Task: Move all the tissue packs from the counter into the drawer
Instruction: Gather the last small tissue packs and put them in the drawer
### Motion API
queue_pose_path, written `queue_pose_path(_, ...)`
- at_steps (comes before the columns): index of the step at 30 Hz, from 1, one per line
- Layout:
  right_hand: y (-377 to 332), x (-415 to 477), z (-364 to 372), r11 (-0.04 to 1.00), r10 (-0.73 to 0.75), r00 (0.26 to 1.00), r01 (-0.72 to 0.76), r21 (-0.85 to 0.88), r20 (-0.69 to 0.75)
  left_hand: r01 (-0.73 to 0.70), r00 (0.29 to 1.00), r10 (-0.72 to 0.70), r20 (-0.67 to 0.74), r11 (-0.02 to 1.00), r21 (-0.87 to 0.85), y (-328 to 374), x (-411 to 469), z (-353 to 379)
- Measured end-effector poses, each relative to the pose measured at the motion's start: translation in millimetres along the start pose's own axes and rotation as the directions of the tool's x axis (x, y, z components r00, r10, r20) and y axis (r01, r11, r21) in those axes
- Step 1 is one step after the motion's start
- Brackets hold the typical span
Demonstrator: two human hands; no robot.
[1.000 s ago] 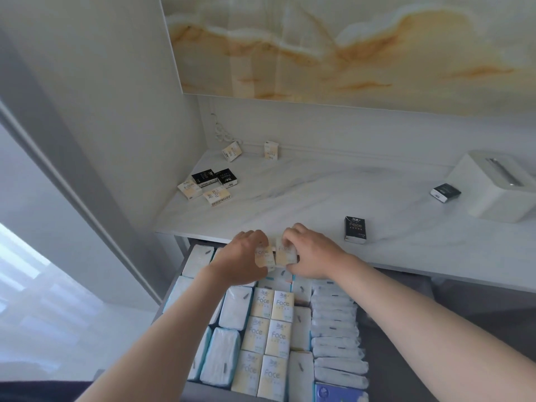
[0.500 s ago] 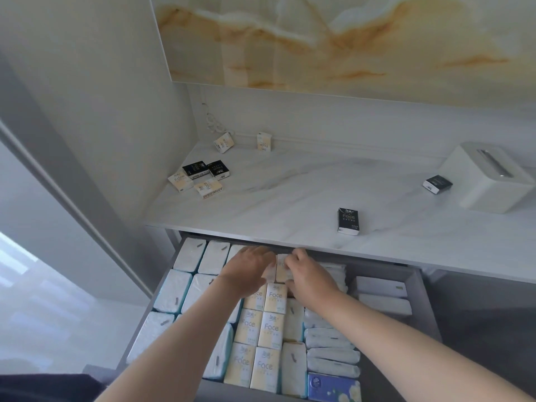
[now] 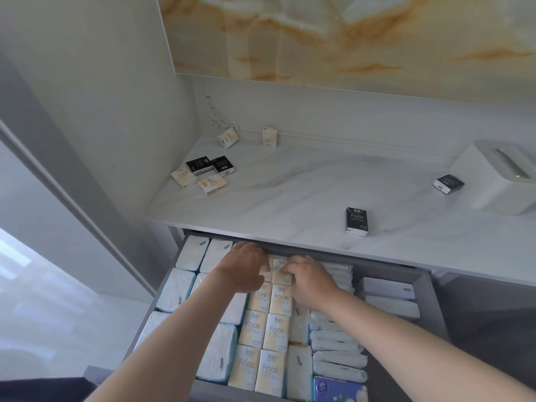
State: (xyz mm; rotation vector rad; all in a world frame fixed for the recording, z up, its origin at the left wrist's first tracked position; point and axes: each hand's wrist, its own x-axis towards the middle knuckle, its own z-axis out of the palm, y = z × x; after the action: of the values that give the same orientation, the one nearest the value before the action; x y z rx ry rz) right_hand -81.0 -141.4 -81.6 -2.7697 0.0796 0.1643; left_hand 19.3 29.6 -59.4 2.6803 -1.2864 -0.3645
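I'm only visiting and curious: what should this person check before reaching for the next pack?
1. Drawer open: ok.
2. Cream packs seated in their row: cannot tell, fingers cover them.
3. Left hand and right hand free: not ok, both grip the cream packs.
4. Space in drawer: ok, bare floor on its right.
5. Counter cleared: not ok, eight packs lie there; black pack nearest.
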Motion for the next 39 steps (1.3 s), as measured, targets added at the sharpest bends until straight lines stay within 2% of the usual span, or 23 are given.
queue_pose_path(4, -16.5, 1.0, -14.6, 0.97, -0.125, 0.991, 0.132, -0.203, 0.046, -0.004, 0.999, 0.003, -0.032, 1.0, -0.026, 1.6, -4.3, -6.4)
queue_pose_path(8, -43.5, 18.8, -38.9, 0.994, -0.098, 0.995, 0.096, -0.055, -0.025, 0.048, 0.992, -0.059, -0.111, 0.993, -0.104, -13.0, -7.8, -29.6)
queue_pose_path(11, -62.8, 46.6, -56.3, 0.996, -0.068, 0.995, 0.071, 0.046, -0.067, 0.14, 0.97, -0.164, -0.178, 0.98, -0.138, -35.8, -6.9, -57.7)
queue_pose_path(16, -92.2, 105.9, -63.2, 0.993, -0.083, 0.991, 0.091, 0.077, -0.101, 0.319, 0.857, -0.394, -0.332, 0.912, -0.258, -92.8, -1.4, -84.2)
queue_pose_path(18, -103.5, 129.3, -61.8, 0.993, -0.119, 0.988, 0.121, 0.016, -0.094, 0.416, 0.805, -0.488, -0.337, 0.87, -0.266, -115.0, 2.5, -87.2)
queue_pose_path(20, -113.6, 150.2, -60.5, 0.978, -0.162, 0.986, 0.156, -0.137, -0.031, 0.483, 0.773, -0.548, -0.32, 0.835, -0.263, -133.6, 5.4, -86.7)
queue_pose_path(24, -124.2, 184.1, -62.5, 0.871, -0.181, 0.977, 0.212, -0.444, 0.111, 0.494, 0.807, -0.535, -0.25, 0.844, -0.21, -157.2, 9.3, -79.5)
queue_pose_path(28, -120.3, 200.2, -68.3, 0.816, -0.141, 0.971, 0.225, -0.532, 0.194, 0.517, 0.842, -0.525, -0.121, 0.851, -0.096, -169.1, 18.9, -77.2)
queue_pose_path(33, -104.3, 199.5, -68.6, 0.748, -0.283, 0.958, 0.256, -0.613, 0.054, 0.51, 0.844, -0.501, -0.192, 0.86, -0.004, -172.2, 31.5, -83.6)
queue_pose_path(36, -89.4, 194.0, -69.1, 0.831, -0.286, 0.958, 0.252, -0.497, 0.008, 0.531, 0.831, -0.497, -0.251, 0.843, 0.089, -165.8, 36.5, -89.4)
queue_pose_path(39, -76.1, 182.1, -73.0, 0.952, -0.202, 0.978, 0.209, -0.225, 0.054, 0.503, 0.819, -0.503, -0.275, 0.861, -0.075, -159.6, 34.8, -86.1)
